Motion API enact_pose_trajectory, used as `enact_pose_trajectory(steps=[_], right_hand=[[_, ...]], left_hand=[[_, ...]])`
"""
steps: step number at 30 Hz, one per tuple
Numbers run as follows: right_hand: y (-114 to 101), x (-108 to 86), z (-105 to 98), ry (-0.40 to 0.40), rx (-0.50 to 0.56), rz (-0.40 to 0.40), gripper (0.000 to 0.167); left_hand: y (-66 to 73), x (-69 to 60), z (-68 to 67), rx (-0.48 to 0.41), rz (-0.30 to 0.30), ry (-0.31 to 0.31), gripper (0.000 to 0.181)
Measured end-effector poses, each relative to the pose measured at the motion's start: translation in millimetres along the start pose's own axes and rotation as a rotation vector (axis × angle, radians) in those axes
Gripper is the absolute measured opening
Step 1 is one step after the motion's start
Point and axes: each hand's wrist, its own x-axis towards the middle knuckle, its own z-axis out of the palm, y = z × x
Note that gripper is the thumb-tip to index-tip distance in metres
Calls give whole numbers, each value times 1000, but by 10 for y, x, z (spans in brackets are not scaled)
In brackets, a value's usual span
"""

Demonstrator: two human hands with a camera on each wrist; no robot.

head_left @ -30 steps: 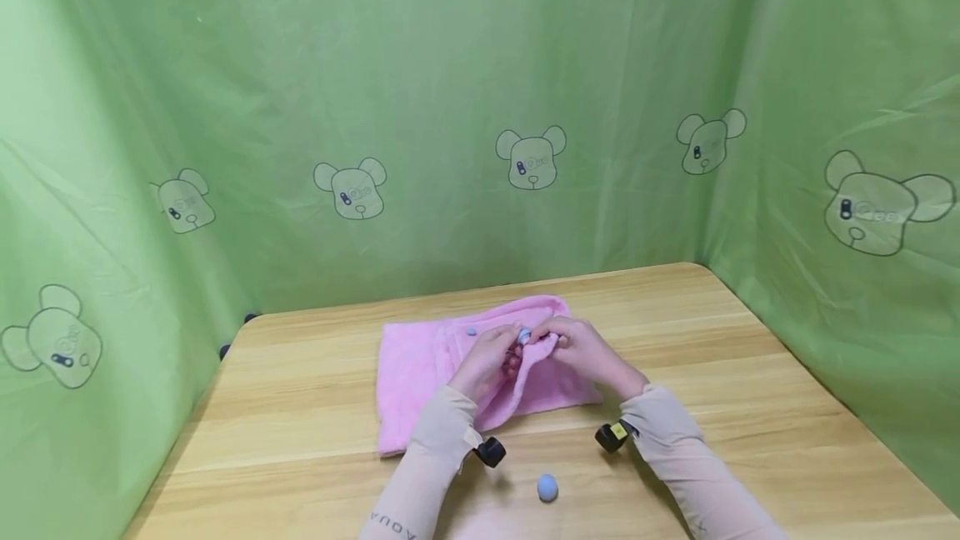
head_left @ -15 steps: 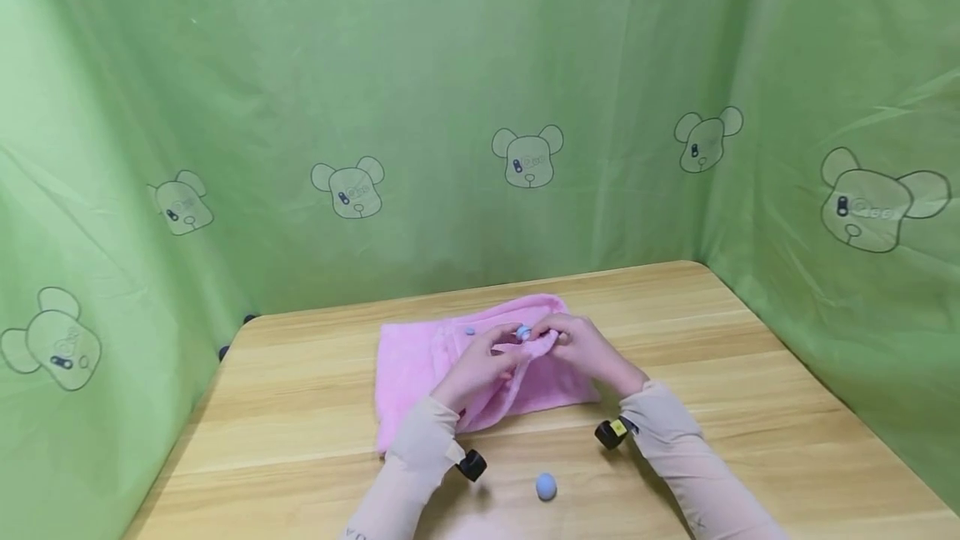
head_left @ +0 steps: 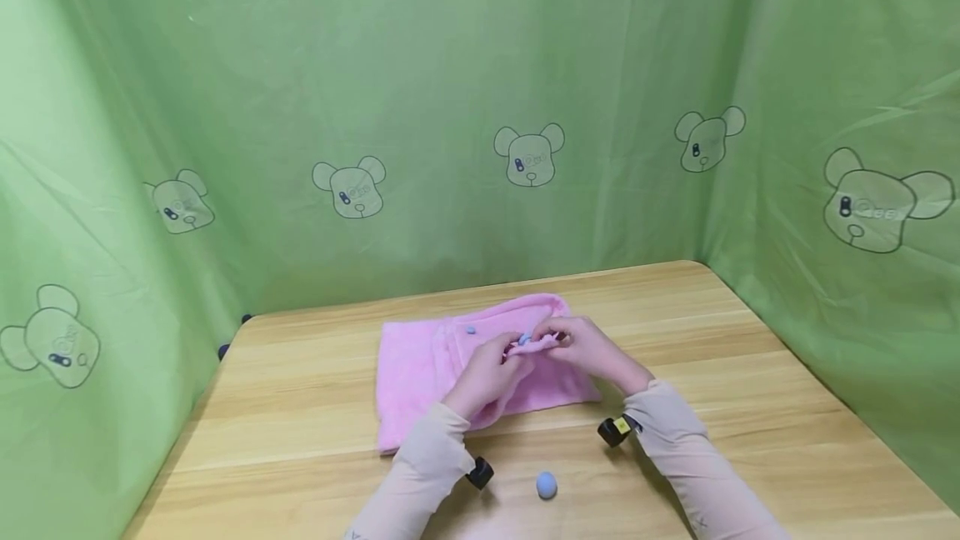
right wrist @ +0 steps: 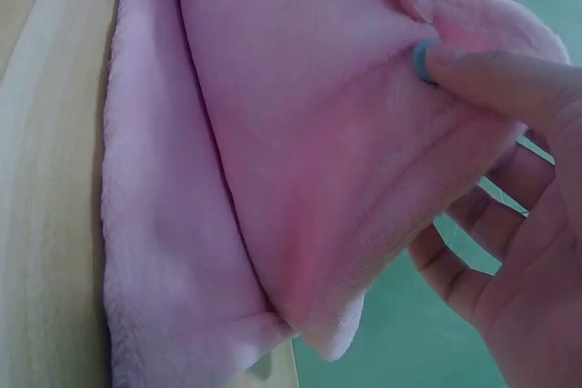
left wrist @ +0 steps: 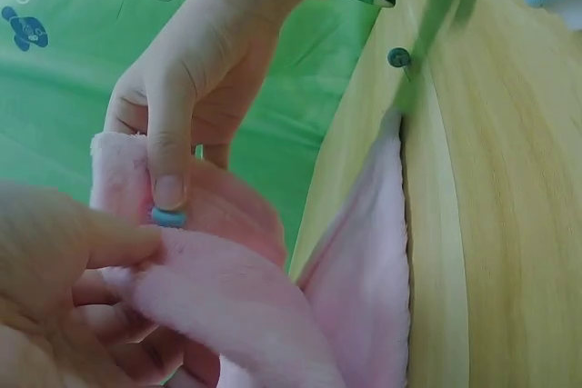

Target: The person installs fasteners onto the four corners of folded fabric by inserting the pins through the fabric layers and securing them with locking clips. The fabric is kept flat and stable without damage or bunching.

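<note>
A pink plush cloth (head_left: 408, 382) lies folded on the table, its right part lifted between both hands. My left hand (head_left: 483, 377) pinches the raised edge between thumb and fingers. From the other side my right hand (head_left: 588, 348) grips the same edge, its thumb pressed against a small blue button (left wrist: 168, 217). In the right wrist view the button (right wrist: 424, 61) shows beside the right thumb tip, with the left fingertips close by. Whether the button is through a hole cannot be told. A second small blue button (head_left: 471, 330) sits on the cloth, left of the hands.
A blue ball-like object (head_left: 547, 486) stands on the wooden table (head_left: 750, 407) near the front, between the forearms. Black cameras are strapped at both wrists. Green curtains (head_left: 420, 90) with bear-head prints enclose the table at the back and sides.
My left hand shifted left and loosened its fingers, then came back to pinch the cloth's edge near the button. The raised flap is now lower and flatter. My right hand stays almost in place.
</note>
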Motion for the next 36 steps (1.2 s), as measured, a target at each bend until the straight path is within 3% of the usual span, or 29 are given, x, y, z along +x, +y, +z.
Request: enact_pose_trajectory(steps=[2, 6, 10, 12, 13, 15, 18, 21, 27, 36], right_hand=[[-4, -3, -5, -19, 0, 16, 18], [-28, -7, -31, 0, -15, 44, 25], [-40, -8, -92, 101, -37, 16, 36], [-26, -5, -130, 157, -47, 3, 39], [-18, -2, -150, 186, -63, -4, 38], [2, 1, -193, 231, -97, 7, 39], [35, -4, -271, 274, -120, 23, 38], [49, -23, -347, 303, -110, 43, 37], [75, -68, -478, 354, -112, 60, 31], [24, -192, -795, 420, -98, 91, 27]], left_hand=[[-22, 1, -5, 4, -9, 18, 28], [-62, 13, -42, -73, -74, 17, 28], [-109, 66, -136, -70, -53, 44, 24], [-140, 98, -199, -104, -72, 70, 24], [-160, 113, -232, -142, -85, 84, 24], [-213, 140, -289, -308, -155, 94, 23], [-322, 180, -377, -515, -210, 100, 25], [-467, 226, -460, -612, -218, 72, 30], [-669, 244, -592, -648, -271, 53, 32], [-722, 143, -814, -573, -298, 117, 35]])
